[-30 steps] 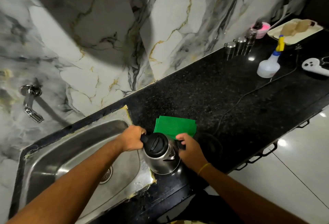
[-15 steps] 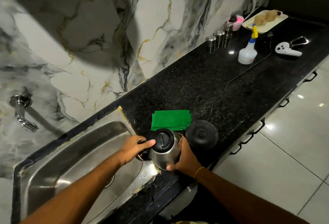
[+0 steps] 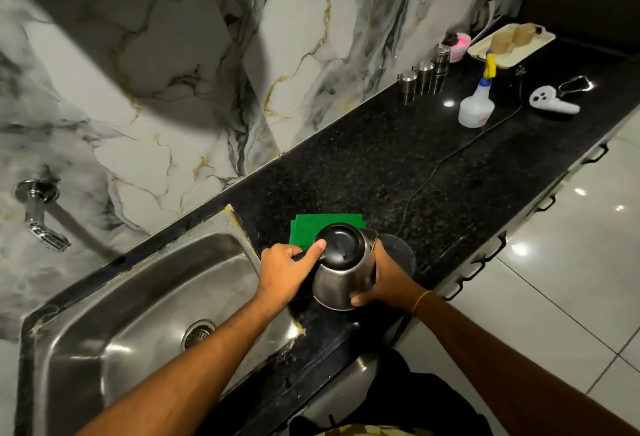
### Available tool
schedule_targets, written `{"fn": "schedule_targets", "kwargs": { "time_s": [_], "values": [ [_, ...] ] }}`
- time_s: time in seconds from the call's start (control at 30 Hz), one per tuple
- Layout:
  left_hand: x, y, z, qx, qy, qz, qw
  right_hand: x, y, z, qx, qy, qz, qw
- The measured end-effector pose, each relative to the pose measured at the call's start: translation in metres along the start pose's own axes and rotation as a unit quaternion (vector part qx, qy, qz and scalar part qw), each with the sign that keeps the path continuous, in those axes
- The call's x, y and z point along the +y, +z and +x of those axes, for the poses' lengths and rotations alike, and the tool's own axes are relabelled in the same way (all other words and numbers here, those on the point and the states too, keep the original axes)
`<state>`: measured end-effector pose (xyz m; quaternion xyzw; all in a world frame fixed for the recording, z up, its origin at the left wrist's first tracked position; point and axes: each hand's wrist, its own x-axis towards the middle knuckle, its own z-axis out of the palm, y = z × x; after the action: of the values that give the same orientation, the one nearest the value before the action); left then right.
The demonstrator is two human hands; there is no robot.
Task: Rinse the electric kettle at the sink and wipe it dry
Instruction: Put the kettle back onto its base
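The left hand (image 3: 285, 271) is wrapped around the handle of the electric kettle (image 3: 344, 267), thumb pressed on the black lid; the right hand (image 3: 384, 278) cups its steel body. A second ago the kettle sat on its power base (image 3: 398, 250); now it is lifted clear, near the counter's front edge just right of the sink (image 3: 138, 297), in front of the green cloth (image 3: 311, 224). Rinsing looks about to begin.

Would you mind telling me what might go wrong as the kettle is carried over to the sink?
The kettle is held above the counter edge, left hand on its handle, right hand on its body; a slip could drop it. The lid may swing open under the thumb. Splashes may reach the power base nearby.
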<state>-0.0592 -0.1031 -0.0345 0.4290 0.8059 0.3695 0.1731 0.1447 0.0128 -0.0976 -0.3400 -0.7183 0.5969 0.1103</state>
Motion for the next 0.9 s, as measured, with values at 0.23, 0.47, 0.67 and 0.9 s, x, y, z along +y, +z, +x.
{"fn": "schedule_targets", "kwargs": {
  "time_s": [0.23,0.47,0.67,0.9],
  "values": [
    [0.038,0.044,0.015,0.048,-0.039,-0.051,0.997,-0.002,-0.076,0.023,-0.047,0.003,-0.060,0.997],
    [0.056,0.095,0.020,0.097,-0.077,-0.081,0.989,0.012,-0.124,0.042,-0.085,0.014,-0.100,0.991],
    [0.044,0.120,0.009,0.114,-0.109,-0.099,0.983,0.031,-0.130,0.050,-0.119,-0.003,-0.083,0.989],
    [0.045,0.108,0.009,0.118,-0.102,-0.071,0.985,0.038,-0.122,0.053,-0.130,-0.007,-0.051,0.990]
  ]
}}
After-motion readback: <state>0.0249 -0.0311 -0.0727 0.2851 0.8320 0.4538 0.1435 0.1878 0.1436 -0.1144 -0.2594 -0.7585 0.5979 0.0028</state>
